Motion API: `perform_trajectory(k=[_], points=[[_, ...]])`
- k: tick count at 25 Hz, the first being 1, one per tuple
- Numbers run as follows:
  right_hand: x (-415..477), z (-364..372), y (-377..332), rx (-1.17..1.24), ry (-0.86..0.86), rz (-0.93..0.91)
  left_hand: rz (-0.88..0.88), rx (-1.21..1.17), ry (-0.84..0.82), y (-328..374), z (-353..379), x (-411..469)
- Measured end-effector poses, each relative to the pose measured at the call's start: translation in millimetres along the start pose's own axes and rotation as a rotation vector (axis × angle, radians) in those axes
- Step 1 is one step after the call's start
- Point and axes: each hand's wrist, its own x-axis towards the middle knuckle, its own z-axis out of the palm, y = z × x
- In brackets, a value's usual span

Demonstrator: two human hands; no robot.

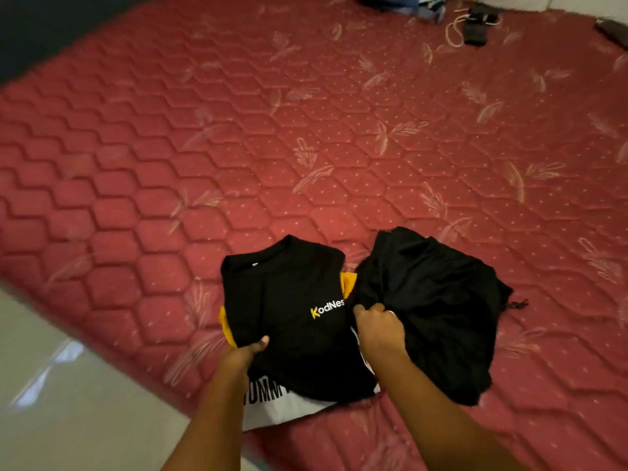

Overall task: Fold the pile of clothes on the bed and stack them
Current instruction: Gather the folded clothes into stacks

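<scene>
A folded black T-shirt [289, 300] with a yellow and white logo lies on top of a stack near the front edge of the red mattress [238, 147]. Yellow fabric [348, 283] peeks out under it, and a white garment with black letters [282, 407] lies at the bottom. My left hand [243, 355] grips the near left edge of the black T-shirt, thumb on top. A crumpled black garment [441, 311] lies right beside the stack. My right hand [379, 326] grips its left edge in a fist.
At the far end of the mattress lie a black object with a pale cord [475, 27] and some blue cloth [401, 3]. A dark item [611, 30] sits at the far right corner. Pale glossy floor [68, 385] borders the bed on the near left.
</scene>
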Motion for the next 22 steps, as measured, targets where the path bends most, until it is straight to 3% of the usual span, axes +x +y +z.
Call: perform_trajectory(k=[2, 4, 5, 6, 8, 10, 13, 17, 22], points=[[-8.0, 10.5, -22.6, 0.058, 0.07, 0.091, 0.02, 0.008, 0.032, -7.7, -37.0, 5.9], [-17.0, 28.2, -54.9, 0.218, 0.398, -0.077, 0.02, -0.034, 0.039, -16.5, -72.1, 7.2], [-21.1, 36.6, -71.4, 0.378, 0.477, -0.168, 0.019, -0.061, 0.027, -19.6, -82.3, 6.1], [-27.2, 42.2, -89.3, 0.612, 0.432, -0.171, 0.001, -0.092, 0.038, -25.3, -95.7, 3.5], [-37.1, 53.7, -118.5, 1.009, 0.17, 0.013, -0.068, -0.158, 0.021, -39.2, -123.9, -1.1], [-46.1, 57.0, -138.4, 1.173, -0.043, 0.128, -0.141, -0.198, -0.023, -51.3, -152.3, -4.6], [-59.6, 61.5, -185.7, 1.415, -0.202, 0.019, -0.2, -0.216, -0.083, -63.3, -201.9, -11.9], [-88.2, 67.6, -262.3, 1.39, -0.404, -0.117, -0.241, -0.331, -0.07, -91.9, -277.0, -20.5], [-147.6, 87.5, -394.3, 1.159, -0.603, -0.34, -0.207, -0.638, 0.128, -151.4, -396.1, -49.4]])
